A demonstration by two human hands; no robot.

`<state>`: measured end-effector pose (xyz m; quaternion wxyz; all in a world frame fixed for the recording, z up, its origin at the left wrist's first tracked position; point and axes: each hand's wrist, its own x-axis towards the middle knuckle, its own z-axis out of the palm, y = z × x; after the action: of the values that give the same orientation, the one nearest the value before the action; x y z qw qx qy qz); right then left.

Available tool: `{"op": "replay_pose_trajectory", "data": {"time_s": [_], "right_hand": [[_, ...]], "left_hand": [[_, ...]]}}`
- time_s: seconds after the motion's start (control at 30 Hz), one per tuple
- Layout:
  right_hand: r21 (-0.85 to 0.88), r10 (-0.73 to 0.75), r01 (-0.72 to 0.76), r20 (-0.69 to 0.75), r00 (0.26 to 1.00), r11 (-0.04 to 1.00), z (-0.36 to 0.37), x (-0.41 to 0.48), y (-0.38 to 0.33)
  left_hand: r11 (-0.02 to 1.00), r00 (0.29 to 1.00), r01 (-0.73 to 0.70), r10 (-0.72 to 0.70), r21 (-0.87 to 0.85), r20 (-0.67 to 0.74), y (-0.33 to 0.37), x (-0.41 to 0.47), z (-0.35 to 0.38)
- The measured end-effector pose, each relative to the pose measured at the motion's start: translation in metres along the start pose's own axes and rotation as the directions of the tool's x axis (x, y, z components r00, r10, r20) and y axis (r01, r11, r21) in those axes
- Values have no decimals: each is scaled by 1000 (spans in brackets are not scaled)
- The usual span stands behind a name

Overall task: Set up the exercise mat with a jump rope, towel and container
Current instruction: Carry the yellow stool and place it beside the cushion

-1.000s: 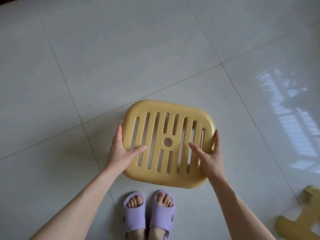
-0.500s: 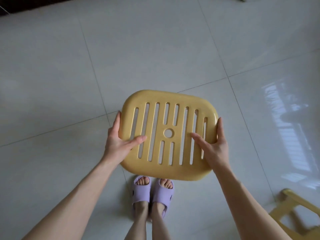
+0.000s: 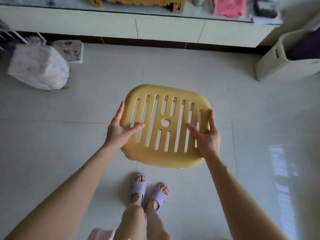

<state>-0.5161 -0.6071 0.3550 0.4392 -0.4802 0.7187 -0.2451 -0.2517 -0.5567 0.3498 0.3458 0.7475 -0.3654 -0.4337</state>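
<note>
Two hands hold one yellow slatted plastic seat (image 3: 166, 125) in the middle of the frame, raised above the tiled floor (image 3: 242, 104). The left hand (image 3: 119, 130) grips its left edge, thumb lying across the slats and fingers wrapped out of sight behind. The right hand (image 3: 207, 137) grips the right edge the same way. The seat looks like the top of a stool or a chair, seen from above; its legs are hidden.

No exercise mat, jump rope or container is clearly visible. One pink cloth (image 3: 228, 6), possibly the towel, lies at the top right on a pale low table (image 3: 138, 25) that runs along the top of the frame. A second yellow plastic piece (image 3: 136, 1) sits on that table at top centre.

Judging by this, the task is at an early stage: the person seems to be clearing or carrying furniture to make room. The next move probably calls for setting the seat down out of the way, then fetching the mat.

Also counted: two lilac slippers (image 3: 138, 186) at bottom centre, one white bundle (image 3: 38, 66) at left, one patterned cushion (image 3: 71, 49) behind it, one pale basket (image 3: 277, 56) at right.
</note>
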Motion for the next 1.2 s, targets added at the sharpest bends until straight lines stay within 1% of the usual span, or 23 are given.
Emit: {"op": "replay_pose_trajectory", "data": {"time_s": [0.13, 0.27, 0.4, 0.57, 0.7, 0.87, 0.97, 1.0, 1.1, 1.2], "right_hand": [[-33, -66, 68, 56, 996, 997, 12, -8, -56], [-61, -128, 133, 87, 988, 989, 42, -11, -104], [-61, -183, 192, 122, 975, 980, 90, -6, -154], [-64, -196, 206, 143, 970, 976, 167, 9, -214], [-60, -184, 196, 157, 970, 979, 245, 26, -255], [-53, -165, 175, 155, 974, 983, 320, 52, -288], [-64, -137, 149, 163, 977, 987, 359, 72, -303], [-63, -126, 137, 156, 980, 989, 381, 89, -310], [-69, -113, 127, 169, 979, 990, 403, 106, -317], [-86, -90, 105, 167, 982, 991, 450, 147, -324]], "left_hand": [[999, 996, -8, 4, -50, -88, 22, -11, -44], [999, 985, -28, 23, -29, -170, 31, -7, -91], [998, 973, -53, 46, -25, -224, 35, 14, -149], [999, 964, -48, 40, -23, -264, 29, 63, -226], [999, 959, -31, 25, -16, -281, 16, 115, -292], [1000, 963, -26, 21, -13, -270, -3, 179, -348], [1000, 967, -4, 4, -1, -256, -14, 220, -371], [1000, 967, 15, -16, -7, -252, -21, 246, -381], [1000, 974, 9, -7, 6, -227, -29, 274, -389], [1000, 980, 28, -26, 4, -197, -47, 334, -405]]}}
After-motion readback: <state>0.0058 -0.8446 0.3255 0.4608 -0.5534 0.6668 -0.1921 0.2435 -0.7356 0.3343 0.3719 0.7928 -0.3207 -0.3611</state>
